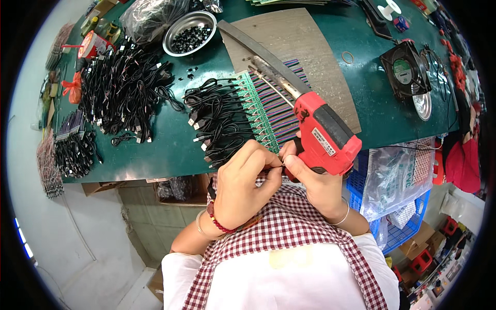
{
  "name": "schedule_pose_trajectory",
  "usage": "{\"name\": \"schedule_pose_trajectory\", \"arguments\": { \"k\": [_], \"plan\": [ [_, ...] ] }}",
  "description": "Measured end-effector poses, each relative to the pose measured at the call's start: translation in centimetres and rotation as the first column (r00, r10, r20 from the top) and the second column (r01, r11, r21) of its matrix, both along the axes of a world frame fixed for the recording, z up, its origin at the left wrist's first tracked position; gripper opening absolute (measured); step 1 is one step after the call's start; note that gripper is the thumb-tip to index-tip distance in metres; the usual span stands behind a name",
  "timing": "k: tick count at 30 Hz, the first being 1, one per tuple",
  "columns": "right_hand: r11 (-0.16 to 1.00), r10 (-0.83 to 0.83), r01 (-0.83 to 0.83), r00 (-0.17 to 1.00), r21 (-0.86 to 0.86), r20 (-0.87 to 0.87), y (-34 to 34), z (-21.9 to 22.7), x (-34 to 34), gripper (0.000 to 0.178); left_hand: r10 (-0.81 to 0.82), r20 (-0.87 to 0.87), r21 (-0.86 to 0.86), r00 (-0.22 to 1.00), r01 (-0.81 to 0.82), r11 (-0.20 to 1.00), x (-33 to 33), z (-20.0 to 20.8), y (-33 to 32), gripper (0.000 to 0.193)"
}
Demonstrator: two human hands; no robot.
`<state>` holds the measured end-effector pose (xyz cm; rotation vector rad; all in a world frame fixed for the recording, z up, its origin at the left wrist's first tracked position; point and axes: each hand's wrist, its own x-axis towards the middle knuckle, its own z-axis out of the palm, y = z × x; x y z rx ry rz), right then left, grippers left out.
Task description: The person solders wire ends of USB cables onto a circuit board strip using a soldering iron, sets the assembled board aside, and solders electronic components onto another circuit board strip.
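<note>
A red soldering gun [326, 135] with a dark grip insert is held in my right hand [324, 192]; its metal tip points up and left over the work. My left hand [243, 173] has thumb and forefinger pinched near the right fingertips, on what seems a thin cable end, too small to make out. Just beyond both hands lies a row of narrow green circuit boards [257, 111]. Striped multicoloured wires [284, 114] run off their right side. Black USB cables [219, 119] spread from their left side, with several plugs facing left.
Left on the green table [155, 160] lies a big heap of black cables [121, 90]. Behind it stand a metal bowl [190, 33] of small black parts and a plastic bag [153, 18]. A brown board [330, 67] lies under the work. At right are a fan [405, 70] and blue crate [413, 219].
</note>
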<state>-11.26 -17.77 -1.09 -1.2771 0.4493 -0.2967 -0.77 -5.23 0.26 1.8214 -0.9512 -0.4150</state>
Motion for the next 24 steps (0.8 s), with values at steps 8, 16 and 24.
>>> {"name": "schedule_pose_trajectory", "arguments": {
  "k": [8, 16, 24],
  "plan": [
    [0.954, -0.249, 0.251, 0.968, -0.167, 0.030, -2.2, -0.1, -4.8, 0.044, 0.027, 0.308, 0.201, 0.951, -0.092, 0.975, 1.5, -1.4, -0.1, 0.015],
    [0.927, -0.158, 0.057, 0.956, -0.371, -0.248, -2.3, -2.8, -15.1, 0.031, -0.016, 0.385, 0.268, 0.923, -0.095, 0.959, 1.6, -1.6, -0.4, 0.015],
    [0.920, -0.152, 0.025, 0.943, -0.391, -0.296, -1.4, -2.7, -14.3, 0.031, -0.035, 0.387, 0.277, 0.921, -0.080, 0.958, 1.6, -1.6, -0.4, 0.014]
  ]
}}
